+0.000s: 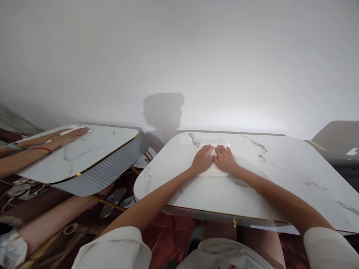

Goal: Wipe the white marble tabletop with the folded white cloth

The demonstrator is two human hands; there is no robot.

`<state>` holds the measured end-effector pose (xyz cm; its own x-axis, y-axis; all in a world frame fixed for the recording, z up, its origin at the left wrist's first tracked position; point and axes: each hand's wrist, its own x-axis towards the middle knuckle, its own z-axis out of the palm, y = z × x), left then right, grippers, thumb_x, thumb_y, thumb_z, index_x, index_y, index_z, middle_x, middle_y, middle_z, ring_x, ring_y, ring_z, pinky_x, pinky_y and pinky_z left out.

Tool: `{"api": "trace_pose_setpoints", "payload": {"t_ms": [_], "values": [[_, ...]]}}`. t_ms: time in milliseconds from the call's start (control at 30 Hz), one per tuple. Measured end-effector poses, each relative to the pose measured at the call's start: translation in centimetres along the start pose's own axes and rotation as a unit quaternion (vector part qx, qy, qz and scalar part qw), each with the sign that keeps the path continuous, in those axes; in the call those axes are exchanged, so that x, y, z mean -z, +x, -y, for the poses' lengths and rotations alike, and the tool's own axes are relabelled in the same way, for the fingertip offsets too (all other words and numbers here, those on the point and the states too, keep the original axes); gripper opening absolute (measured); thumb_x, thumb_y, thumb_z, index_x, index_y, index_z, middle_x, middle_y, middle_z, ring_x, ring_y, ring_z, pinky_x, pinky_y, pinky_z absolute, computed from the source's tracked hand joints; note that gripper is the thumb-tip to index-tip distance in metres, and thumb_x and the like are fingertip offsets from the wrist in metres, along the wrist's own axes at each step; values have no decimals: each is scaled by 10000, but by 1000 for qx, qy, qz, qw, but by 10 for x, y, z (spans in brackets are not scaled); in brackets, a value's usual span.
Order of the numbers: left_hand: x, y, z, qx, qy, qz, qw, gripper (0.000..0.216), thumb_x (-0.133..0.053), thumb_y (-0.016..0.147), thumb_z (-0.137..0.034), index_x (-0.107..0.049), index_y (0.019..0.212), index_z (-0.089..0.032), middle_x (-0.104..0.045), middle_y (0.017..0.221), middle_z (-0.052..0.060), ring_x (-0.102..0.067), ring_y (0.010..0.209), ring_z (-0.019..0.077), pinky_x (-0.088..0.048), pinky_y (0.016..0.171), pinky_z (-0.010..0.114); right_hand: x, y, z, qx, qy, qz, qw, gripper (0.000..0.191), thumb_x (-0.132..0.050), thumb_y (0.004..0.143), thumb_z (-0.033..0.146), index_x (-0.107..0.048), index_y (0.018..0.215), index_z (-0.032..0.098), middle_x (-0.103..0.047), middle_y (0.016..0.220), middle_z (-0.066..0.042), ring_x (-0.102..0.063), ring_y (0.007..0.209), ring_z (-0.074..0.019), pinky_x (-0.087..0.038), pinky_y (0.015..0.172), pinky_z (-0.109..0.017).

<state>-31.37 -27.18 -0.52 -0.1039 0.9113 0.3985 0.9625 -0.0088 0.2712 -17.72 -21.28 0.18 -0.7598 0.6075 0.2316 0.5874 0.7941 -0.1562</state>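
Both of my hands rest side by side on a thin white cloth or tissue [213, 173], which lies on a white marble-patterned table [168, 179]. My left hand [203, 160] is palm down with its fingers stretched forward over the sheet. Beside it, the thumbs meeting or nearly so, my right hand [225, 158] lies flat in the same way. Neither hand is wrapped around anything. The middle of the white sheet is hidden under the hands, while its front edge looks wavy.
To the left stands a second marble-patterned table [92, 149] with a gold rim and ribbed side. Another person's hands [70, 136] lie on it over something white. A pale wall [224, 74] rises behind both tables. A gold drawer knob [235, 223] hangs at my table's front.
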Motion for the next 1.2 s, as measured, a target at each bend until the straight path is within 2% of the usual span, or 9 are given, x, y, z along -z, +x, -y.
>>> {"api": "trace_pose_setpoints", "payload": {"t_ms": [200, 467, 633, 767, 900, 1067, 1200], "values": [[2, 38, 54, 32, -19, 3, 999, 453, -438, 836, -228, -525, 1274, -157, -502, 1397, 103, -432, 1318, 224, -330, 1132, 399, -14, 64, 7, 13, -10, -10, 1000, 528, -305, 950, 257, -391, 1408, 8, -379, 1481, -198, -301, 1375, -304, -174, 1123, -490], [2, 87, 128, 29, 3, 24, 999, 466, -391, 858, -240, -508, 1300, -151, -487, 1416, 97, -417, 1330, 206, -316, 1132, 383, -39, 147, 16, -9, 23, -23, 999, 538, -295, 953, 298, -407, 1405, 29, -387, 1484, -167, -296, 1377, -278, -157, 1139, -463], [-3, 113, 155, 10, 21, 40, 999, 447, -340, 894, -242, -502, 1301, -155, -502, 1401, 89, -433, 1313, 193, -332, 1117, 366, -50, 179, 16, -29, 31, -45, 998, 512, -310, 949, 295, -453, 1373, 45, -450, 1433, -176, -348, 1341, -280, -188, 1124, -466], [-7, 117, 159, -15, 59, 38, 997, 446, -319, 893, -209, -505, 1287, -113, -531, 1359, 123, -457, 1285, 209, -341, 1113, 365, -53, 183, 15, -23, 27, -59, 998, 486, -324, 942, 266, -478, 1353, 59, -475, 1409, -174, -370, 1318, -279, -202, 1114, -460], [-14, 116, 149, -52, 76, 22, 995, 440, -310, 898, -203, -493, 1289, -121, -540, 1346, 125, -452, 1290, 222, -336, 1120, 384, -48, 171, 7, -19, 21, -46, 999, 503, -309, 944, 252, -434, 1386, 46, -423, 1454, -172, -328, 1349, -283, -191, 1120, -458], [-25, 108, 116, -57, 88, 18, 994, 454, -333, 892, -216, -466, 1312, -104, -496, 1390, 139, -412, 1326, 240, -308, 1135, 408, -36, 140, -12, -22, 3, -27, 999, 523, -302, 943, 250, -394, 1412, 37, -371, 1491, -176, -286, 1377, -285, -168, 1126, -468], [-25, 80, 85, -66, 84, 17, 994, 458, -309, 909, -223, -449, 1331, -115, -482, 1407, 129, -379, 1352, 237, -299, 1139, 422, -27, 100, -13, -19, 3, -20, 1000, 525, -293, 948, 248, -377, 1423, 39, -344, 1505, -181, -268, 1390, -288, -160, 1126, -485]]}}
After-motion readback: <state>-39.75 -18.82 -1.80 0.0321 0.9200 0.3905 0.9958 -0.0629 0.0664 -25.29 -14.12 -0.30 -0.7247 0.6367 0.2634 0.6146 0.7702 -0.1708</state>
